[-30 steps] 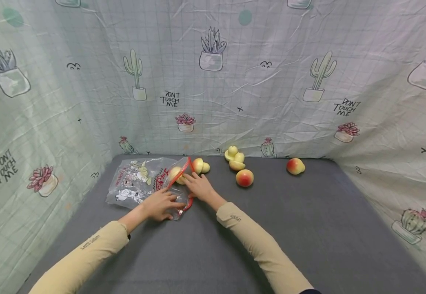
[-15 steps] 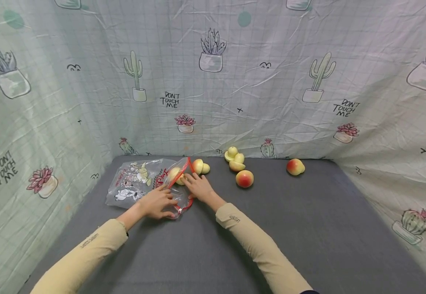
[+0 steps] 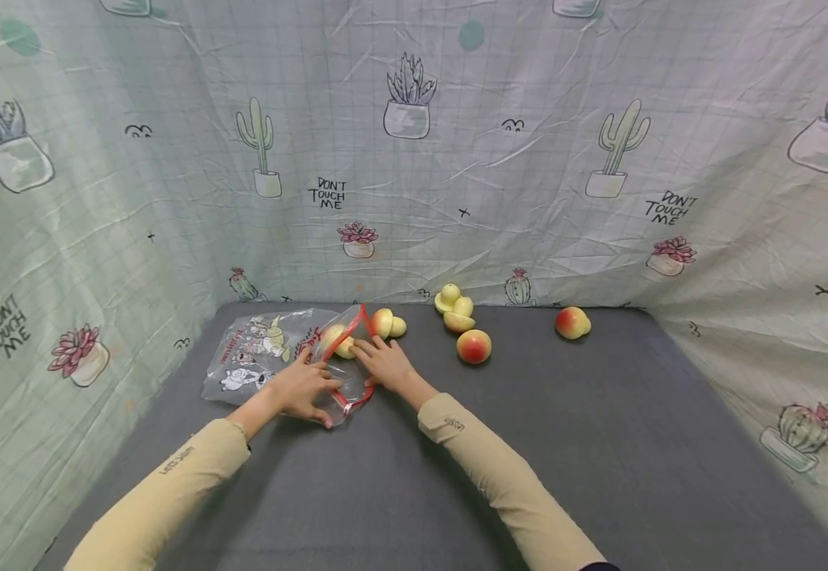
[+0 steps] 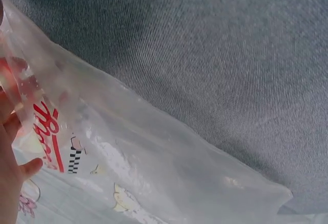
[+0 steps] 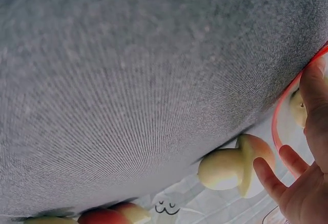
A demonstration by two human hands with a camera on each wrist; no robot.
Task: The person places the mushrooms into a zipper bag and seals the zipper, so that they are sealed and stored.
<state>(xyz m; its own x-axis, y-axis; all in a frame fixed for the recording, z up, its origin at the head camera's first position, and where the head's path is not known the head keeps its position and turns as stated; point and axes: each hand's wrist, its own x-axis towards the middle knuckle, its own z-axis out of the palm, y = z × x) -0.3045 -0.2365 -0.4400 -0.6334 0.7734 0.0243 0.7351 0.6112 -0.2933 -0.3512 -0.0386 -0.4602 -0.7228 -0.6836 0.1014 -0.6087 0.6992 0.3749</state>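
A clear plastic zip bag (image 3: 250, 349) with red trim and cartoon print lies flat at the left of the table. My left hand (image 3: 300, 388) rests spread on the bag near its mouth. In the left wrist view one finger stretches over the printed red lettering. My right hand (image 3: 389, 369) is at the bag's red-edged mouth, fingers extended and apart, fingertips beside a yellow fruit piece (image 3: 346, 347) in the opening. In the right wrist view its thumb touches the red edge. Just outside the mouth sits a yellow-and-red halved peach (image 3: 383, 322) with a round bump.
Two more yellow halves (image 3: 460, 322) with round bumps stand near the back edge. A red-and-yellow peach (image 3: 474, 346) lies in front of them, and another peach (image 3: 571, 323) is farther right. A printed cloth (image 3: 492, 198) hangs around the grey table (image 3: 599, 444).
My left hand has shifted slightly left on the bag, its index finger now reaching farther forward. The right hand and the fruit outside the bag look nearly unchanged.
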